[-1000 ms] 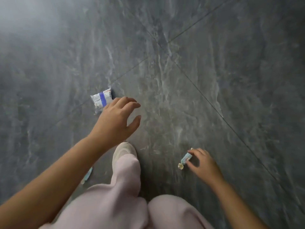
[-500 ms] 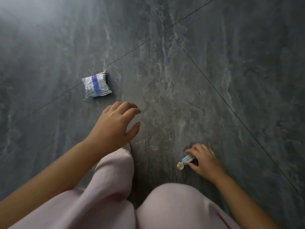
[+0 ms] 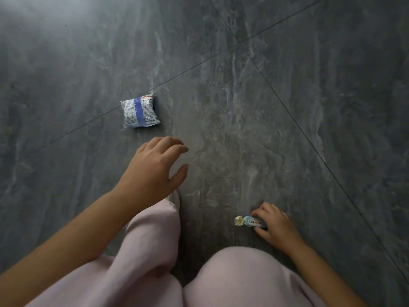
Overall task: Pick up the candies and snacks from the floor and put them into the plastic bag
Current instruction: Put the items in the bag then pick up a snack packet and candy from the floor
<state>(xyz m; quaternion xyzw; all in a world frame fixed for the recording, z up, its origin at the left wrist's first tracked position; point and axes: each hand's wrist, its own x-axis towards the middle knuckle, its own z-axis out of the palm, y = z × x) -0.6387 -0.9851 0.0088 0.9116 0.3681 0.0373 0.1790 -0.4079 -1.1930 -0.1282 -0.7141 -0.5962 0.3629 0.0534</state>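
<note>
A small white snack packet [image 3: 139,111] with a blue stripe lies flat on the grey floor, above and slightly left of my left hand [image 3: 155,171]. That hand hovers with fingers spread and nothing in it, a short gap below the packet. Low on the right, my right hand [image 3: 274,224] pinches a light blue wrapped candy [image 3: 250,222] with red lettering, right at the floor; its pale twisted end sticks out to the left. No plastic bag is in view.
Dark grey marbled floor tiles [image 3: 276,107] with thin joint lines fill the view. My knees in pale pink trousers [image 3: 239,278] take up the bottom, with a shoe tip [image 3: 176,199] just under my left hand.
The view has shifted, so the snack packet now lies farther from my left hand. My right hand has closed its fingers around the blue candy.
</note>
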